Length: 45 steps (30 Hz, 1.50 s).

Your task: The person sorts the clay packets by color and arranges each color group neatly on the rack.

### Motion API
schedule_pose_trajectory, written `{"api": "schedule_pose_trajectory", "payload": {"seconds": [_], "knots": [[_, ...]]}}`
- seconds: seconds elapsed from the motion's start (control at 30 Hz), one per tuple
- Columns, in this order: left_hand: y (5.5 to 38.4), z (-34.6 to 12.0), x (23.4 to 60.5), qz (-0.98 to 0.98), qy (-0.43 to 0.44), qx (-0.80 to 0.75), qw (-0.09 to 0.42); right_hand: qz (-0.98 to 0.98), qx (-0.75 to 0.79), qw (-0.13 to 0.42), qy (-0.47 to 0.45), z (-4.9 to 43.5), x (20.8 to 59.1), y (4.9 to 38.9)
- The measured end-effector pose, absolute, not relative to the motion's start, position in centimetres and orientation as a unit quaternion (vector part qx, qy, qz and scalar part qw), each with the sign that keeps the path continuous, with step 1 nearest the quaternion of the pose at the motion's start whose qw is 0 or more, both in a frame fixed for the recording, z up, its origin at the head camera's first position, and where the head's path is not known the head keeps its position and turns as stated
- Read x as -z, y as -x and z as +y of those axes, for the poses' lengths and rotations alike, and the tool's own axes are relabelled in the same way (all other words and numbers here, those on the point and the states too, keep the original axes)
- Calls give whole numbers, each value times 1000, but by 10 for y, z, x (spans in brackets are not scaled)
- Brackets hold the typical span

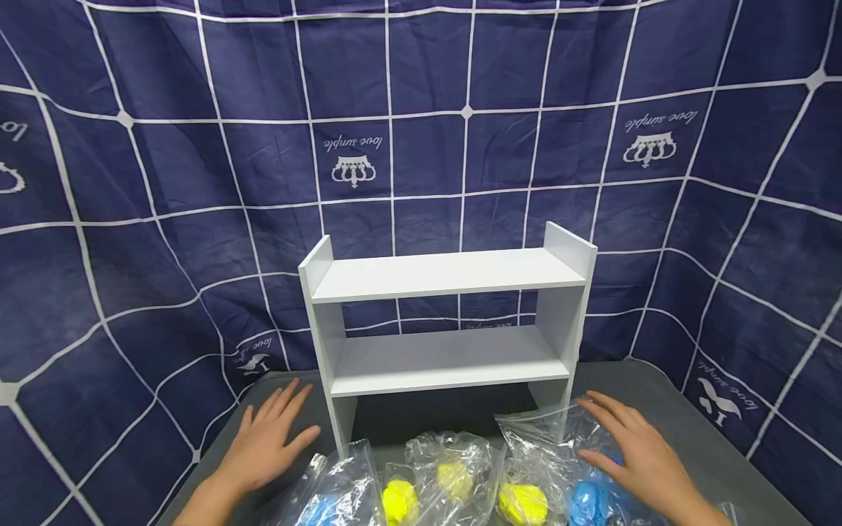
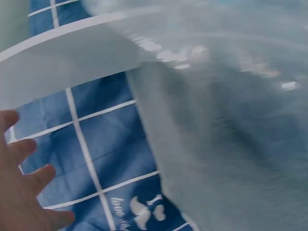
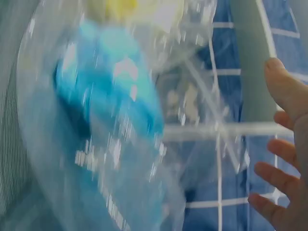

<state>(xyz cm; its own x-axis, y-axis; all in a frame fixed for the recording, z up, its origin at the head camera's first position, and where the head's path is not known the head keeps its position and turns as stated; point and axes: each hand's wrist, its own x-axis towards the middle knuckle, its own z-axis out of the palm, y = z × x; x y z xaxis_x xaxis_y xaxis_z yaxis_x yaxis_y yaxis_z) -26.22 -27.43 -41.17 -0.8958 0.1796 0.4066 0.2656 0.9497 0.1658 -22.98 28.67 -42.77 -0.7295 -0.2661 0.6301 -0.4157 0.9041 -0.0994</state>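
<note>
My left hand [image 1: 263, 442], fingers spread, is over the dark table left of a white two-tier shelf [image 1: 447, 358]. It holds nothing. On the other side, my right hand [image 1: 641, 453] hovers with loosely extended fingers above a clear plastic bag with a blue lump [image 1: 588, 500] in it; whether it touches the bag I cannot tell. Between the hands lie more clear bags: one with a blue lump [image 1: 322, 508] near the left hand, and several with yellow lumps [image 1: 522, 504]. In the right wrist view, a blue lump [image 3: 110, 82] shows blurred through plastic, apart from the fingers.
The shelf stands upright at the back of the dark grey table [image 1: 658, 394], with two bare white boards. Navy cloth with white grid lines [image 1: 427, 161] hangs behind and along both sides. The bags crowd the front edge of the view and overlap one another.
</note>
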Motion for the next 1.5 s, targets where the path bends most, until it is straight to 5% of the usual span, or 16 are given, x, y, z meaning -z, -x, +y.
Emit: {"api": "schedule_pose_trajectory", "payload": {"seconds": [0.33,0.67,0.93,1.07,1.5], "knots": [[284,-259,331,-919,162,207,293,-910,-185,237,-284,236,431,219],[298,-234,259,-893,172,300,288,-914,-192,177,-311,217,445,219],[317,-217,244,-817,230,459,263,-880,-165,221,-386,217,466,226],[323,-211,238,-785,236,493,293,-875,-158,215,-404,218,471,228],[308,-186,219,-719,227,549,361,-913,-190,89,-349,217,481,226]]}}
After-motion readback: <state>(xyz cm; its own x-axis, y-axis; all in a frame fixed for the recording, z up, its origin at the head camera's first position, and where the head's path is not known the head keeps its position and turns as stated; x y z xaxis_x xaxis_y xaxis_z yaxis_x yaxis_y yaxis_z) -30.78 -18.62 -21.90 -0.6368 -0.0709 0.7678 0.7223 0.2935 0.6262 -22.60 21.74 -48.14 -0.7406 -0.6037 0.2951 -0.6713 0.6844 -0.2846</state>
